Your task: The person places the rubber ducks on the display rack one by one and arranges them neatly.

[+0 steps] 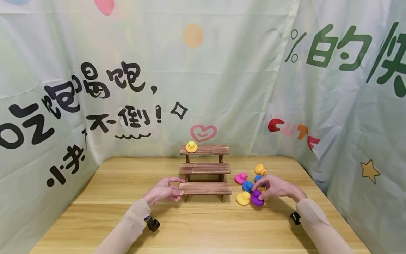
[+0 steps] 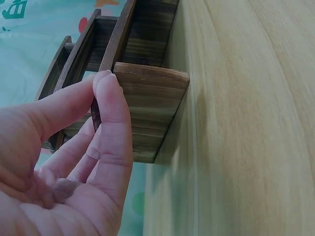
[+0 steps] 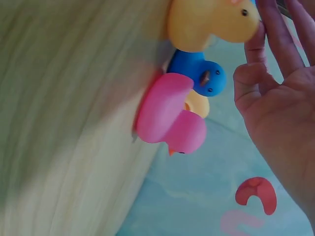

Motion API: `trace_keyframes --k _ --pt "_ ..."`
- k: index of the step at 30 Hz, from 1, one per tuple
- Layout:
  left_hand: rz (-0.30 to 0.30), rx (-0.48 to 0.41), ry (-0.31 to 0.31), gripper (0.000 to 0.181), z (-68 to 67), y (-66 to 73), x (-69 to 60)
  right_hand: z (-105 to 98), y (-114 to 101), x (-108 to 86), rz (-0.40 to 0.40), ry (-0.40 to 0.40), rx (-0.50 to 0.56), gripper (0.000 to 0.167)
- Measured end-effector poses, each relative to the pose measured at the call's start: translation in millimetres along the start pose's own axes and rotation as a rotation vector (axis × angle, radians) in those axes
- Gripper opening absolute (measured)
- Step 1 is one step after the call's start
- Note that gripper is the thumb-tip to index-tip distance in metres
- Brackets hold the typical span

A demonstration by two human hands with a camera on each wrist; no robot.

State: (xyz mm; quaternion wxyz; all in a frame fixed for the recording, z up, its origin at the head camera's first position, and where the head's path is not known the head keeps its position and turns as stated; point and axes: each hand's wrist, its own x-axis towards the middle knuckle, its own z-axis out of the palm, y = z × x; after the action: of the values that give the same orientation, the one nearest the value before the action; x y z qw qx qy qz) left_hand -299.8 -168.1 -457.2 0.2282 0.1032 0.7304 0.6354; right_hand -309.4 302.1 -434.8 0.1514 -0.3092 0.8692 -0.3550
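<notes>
A three-tier wooden stand [image 1: 205, 188] is on the table, a yellow duck [image 1: 191, 147] on the left of its top tier. My left hand [image 1: 163, 191] pinches the left end of the lowest tier; the left wrist view shows thumb and fingertips [image 2: 109, 81] on the stand's edge [image 2: 152, 73]. To the right, my right hand [image 1: 277, 187] has thumb and forefinger at the head of a purple duck [image 1: 257, 199], which stands on the table. In the right wrist view this hand [image 3: 280, 93] is beside a yellow-orange duck [image 3: 192, 24]; its fingertips are partly out of frame.
Around the purple duck are a yellow duck [image 1: 243, 198], a pink duck [image 1: 241, 178], a blue duck [image 1: 247, 186] and an orange duck [image 1: 260, 169]; others are partly under my right hand. A printed curtain [image 1: 228, 88] hangs behind the wooden table [image 1: 196, 229].
</notes>
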Motion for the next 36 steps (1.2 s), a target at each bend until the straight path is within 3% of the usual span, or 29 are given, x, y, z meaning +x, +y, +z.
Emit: trace_keyframes --k 10,25,32,36 --pt "-0.012 0.001 -0.01 0.06 -1.0 -0.8 0.7 -4.6 -5.8 1.7 0.014 0.06 0.133 0.033" --pt "-0.021 -0.016 -0.004 0.06 -1.8 -2.2 1.7 1.6 -13.3 17.2 -0.001 0.2 0.181 0.029" --pt "-0.019 -0.018 -0.003 0.06 -0.8 -2.7 0.8 3.7 -17.0 22.0 0.005 0.254 0.289 0.03" --pt "-0.014 -0.025 -0.005 0.06 -0.9 -3.3 1.5 5.5 -21.1 24.9 -0.011 0.304 0.29 0.027"
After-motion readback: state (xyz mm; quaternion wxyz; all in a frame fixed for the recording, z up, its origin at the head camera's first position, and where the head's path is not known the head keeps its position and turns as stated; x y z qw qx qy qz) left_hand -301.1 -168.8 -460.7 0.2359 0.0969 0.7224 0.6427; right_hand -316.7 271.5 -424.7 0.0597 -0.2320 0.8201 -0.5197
